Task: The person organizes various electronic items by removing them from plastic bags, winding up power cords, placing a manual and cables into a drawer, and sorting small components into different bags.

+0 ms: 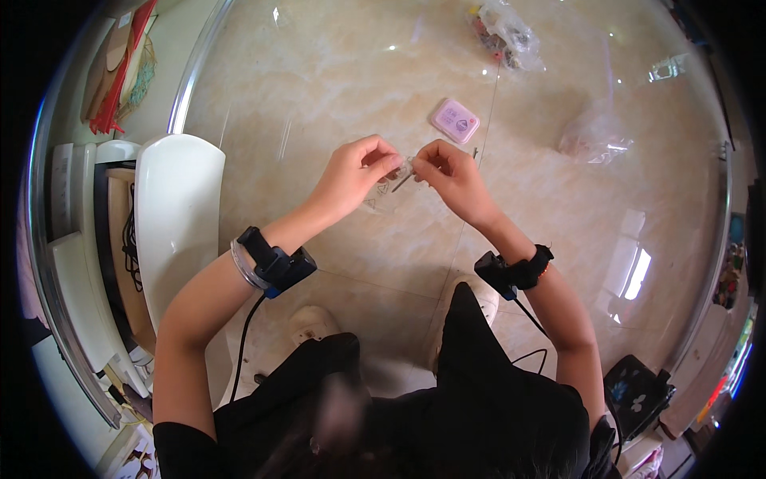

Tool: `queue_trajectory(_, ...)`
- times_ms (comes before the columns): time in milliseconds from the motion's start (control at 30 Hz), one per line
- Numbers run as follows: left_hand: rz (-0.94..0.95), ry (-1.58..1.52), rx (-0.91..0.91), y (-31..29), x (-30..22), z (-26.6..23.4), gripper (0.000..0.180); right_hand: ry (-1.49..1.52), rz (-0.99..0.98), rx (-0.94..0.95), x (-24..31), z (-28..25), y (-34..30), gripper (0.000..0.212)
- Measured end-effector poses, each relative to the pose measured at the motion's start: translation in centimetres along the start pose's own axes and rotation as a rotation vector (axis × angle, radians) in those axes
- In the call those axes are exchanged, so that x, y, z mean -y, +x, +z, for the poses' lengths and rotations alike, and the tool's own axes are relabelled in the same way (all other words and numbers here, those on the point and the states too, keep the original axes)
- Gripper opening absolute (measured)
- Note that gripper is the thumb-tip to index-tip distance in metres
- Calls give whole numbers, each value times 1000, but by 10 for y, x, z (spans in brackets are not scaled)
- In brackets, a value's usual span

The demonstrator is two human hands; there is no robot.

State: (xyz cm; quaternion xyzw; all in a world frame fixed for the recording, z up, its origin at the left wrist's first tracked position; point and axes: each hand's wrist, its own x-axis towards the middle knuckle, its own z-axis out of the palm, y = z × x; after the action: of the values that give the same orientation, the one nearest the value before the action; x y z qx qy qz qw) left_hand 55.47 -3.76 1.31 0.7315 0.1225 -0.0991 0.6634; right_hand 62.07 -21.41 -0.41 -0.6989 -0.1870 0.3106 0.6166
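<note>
My left hand [355, 174] and my right hand [453, 180] meet above the floor, thumbs and fingertips pinched close together. Between them is a small clear plastic bag [381, 196] with printed marks, hanging below my left fingers. Both hands pinch its upper part. A thin dark rod-like piece [401, 184] slants down by my right fingertips; whether it lies inside the bag I cannot tell. Just beyond my right hand, a pink rounded flat case [456, 120] lies on the floor.
Farther off on the tiled floor [343, 88] lies a clear bag of colourful bits [507, 36]. Another clear bag [594, 142] rests at the right. A white curved panel [179, 207] and an open drawer stand left. A black bag [638, 395] sits at lower right.
</note>
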Motion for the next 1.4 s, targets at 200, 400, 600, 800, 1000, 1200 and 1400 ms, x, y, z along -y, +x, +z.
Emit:
queue_trajectory(200,14,-80,0,-3,-8,2,12,53,22,17,6,4,5,22)
queue_trajectory(400,-35,-25,-39,-8,-5,2,15,91,56,12,9,8,5,22)
queue_trajectory(600,-127,-26,-3,-9,-13,2,12,61,-70,-109,-2,15,2,19)
queue_trajectory(800,-77,-98,-46,-16,-13,13,11,44,44,-62,10,6,-2,15)
queue_trajectory(1000,-20,50,-4,-18,4,3,12,-339,-259,221,24,-16,-1,11)
queue_trajectory(1200,48,153,-86,-21,0,1,17,-789,-376,174,5,-28,9,10)
queue_trajectory(1400,76,65,-244,-4,12,-28,16,-303,-120,206,12,-82,33,19)
